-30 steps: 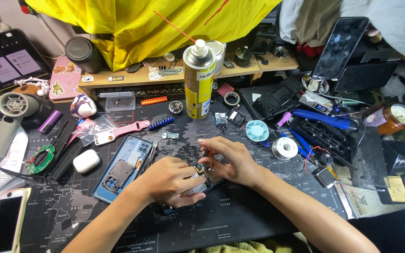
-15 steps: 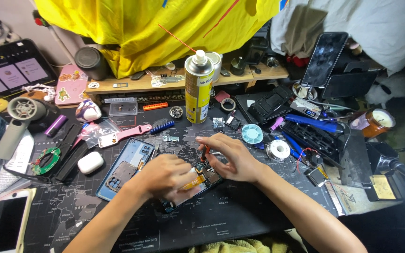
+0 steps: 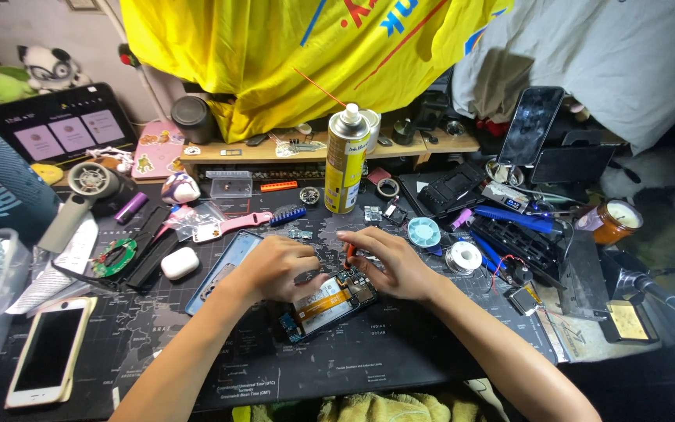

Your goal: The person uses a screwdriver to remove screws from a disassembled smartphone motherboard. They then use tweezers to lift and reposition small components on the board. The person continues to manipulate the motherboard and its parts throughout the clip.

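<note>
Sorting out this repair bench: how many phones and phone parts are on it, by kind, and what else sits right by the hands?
Opened phone under both hands: 1
Intact white phone: 1
Dark phone propped upright: 1
Blue phone back cover: 1
Yellow spray can: 1
Solder spool: 1
Total: 6
The left hand steadies the opened phone; the right hand holds a small red-tipped tool.

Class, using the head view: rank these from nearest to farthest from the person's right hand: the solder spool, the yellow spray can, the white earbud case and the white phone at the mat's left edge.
Measured from the right hand:
1. Solder spool, just to its right on the mat.
2. Yellow spray can, behind it, standing upright.
3. White earbud case, to the left, beyond the left hand.
4. White phone, far left, near the mat's front corner.
</note>
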